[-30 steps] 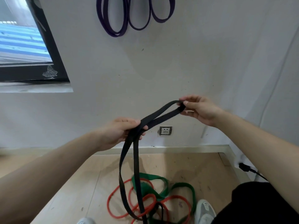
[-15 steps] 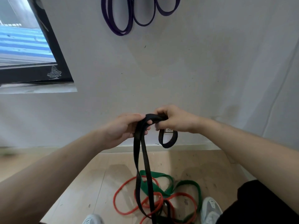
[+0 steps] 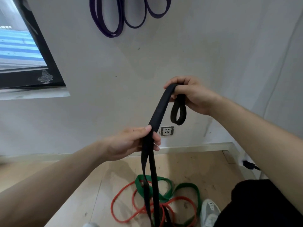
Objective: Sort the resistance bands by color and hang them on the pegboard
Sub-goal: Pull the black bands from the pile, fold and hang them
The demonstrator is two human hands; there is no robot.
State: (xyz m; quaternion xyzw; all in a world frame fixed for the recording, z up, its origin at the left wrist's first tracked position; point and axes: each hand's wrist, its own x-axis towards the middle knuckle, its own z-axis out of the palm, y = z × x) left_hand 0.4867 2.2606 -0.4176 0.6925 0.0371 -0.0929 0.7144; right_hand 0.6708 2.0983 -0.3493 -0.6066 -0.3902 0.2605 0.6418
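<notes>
Bare forearms, black shorts [image 3: 262, 208], grey-white sneakers [image 3: 209, 212]

We can read no text, label, brand, number or sign anywhere in this view. The black band [image 3: 157, 115] shows us a plain surface, with no print that we can make out. The socket [image 3: 167, 131] on the wall [image 3: 213, 51] carries no marking that we can read at this size. The pale patch on the window frame [image 3: 45, 77] is too blurred for us to tell whether it holds any lettering.

bare wall [image 3: 213, 46], purple bands [image 3: 114, 22] hanging above
</notes>
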